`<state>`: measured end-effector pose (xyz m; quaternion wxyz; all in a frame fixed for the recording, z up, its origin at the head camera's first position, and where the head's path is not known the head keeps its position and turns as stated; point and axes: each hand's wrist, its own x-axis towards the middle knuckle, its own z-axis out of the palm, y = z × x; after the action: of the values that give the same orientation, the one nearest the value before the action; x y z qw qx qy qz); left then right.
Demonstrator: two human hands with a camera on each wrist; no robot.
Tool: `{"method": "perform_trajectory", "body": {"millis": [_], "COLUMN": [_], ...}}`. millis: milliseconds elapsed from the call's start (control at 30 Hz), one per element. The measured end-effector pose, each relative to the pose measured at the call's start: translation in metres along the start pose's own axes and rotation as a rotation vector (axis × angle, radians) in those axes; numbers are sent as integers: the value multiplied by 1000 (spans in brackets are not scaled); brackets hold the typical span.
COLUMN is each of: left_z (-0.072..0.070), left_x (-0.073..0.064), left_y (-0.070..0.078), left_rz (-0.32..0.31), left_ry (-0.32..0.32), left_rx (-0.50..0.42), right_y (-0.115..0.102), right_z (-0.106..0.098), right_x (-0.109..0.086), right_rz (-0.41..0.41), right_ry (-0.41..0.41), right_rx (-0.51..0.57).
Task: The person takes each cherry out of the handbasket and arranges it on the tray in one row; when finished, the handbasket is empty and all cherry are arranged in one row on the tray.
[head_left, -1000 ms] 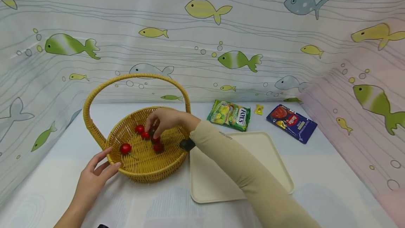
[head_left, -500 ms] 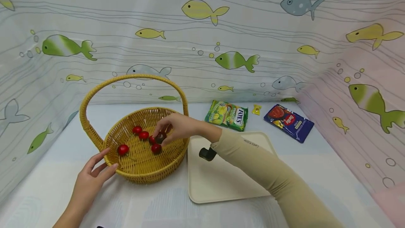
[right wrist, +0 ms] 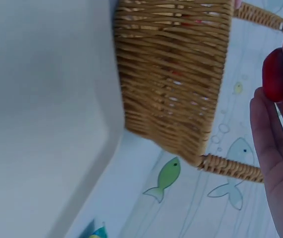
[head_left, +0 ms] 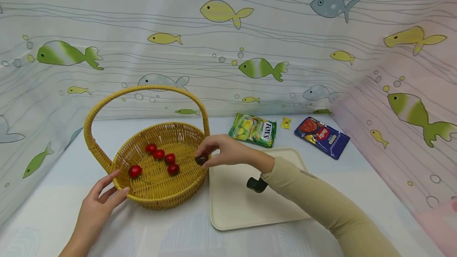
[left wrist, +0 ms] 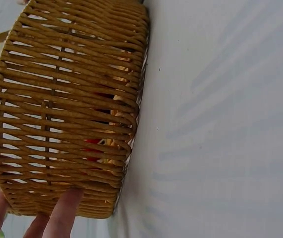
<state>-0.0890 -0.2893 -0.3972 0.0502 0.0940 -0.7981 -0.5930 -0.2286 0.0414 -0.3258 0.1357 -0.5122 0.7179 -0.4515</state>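
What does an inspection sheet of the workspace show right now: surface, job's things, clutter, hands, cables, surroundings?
Surface: white tabletop, with a beige tray lying beside the basket.
Job's things: wicker basket upright, handle up, five red fruits inside; one dark red fruit out of it, in the grasp.
Clutter: green FOX'S packet, small yellow packet and blue pouch, all beyond the tray.
Hands: left hand touches the basket's side; right hand pinches the dark red fruit near the basket's tray-side rim.
Cables: nothing seen.
Surroundings: fish-print backdrop behind and at both sides.
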Motion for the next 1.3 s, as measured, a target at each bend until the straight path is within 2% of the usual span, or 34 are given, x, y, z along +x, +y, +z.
{"method": "perform_trajectory", "body": {"millis": [133,433,567,800,1100,1300], "left_z": [0,1,0,0,1,1], "left_x": [1,1,1,1,2,2], "left_y": [-1,-2,-1,-1,-2,0], "left_rz": [-8,-14,-25,-25,-62,-53], "left_ry": [5,1,6,4,18,21], "left_rx": [34,36,48,19,86,93], "right_y": [8,23,30,47,67,74], "right_z": [0,3,6,9,8,6], "right_x": [-12,-35,-41,-52,-59,-60], "right_rz": [18,56,86,164,257,303], "right_ry": [42,98,121,156,134,114], "right_rx": [-2,28,-18,-99,-144,-161]}}
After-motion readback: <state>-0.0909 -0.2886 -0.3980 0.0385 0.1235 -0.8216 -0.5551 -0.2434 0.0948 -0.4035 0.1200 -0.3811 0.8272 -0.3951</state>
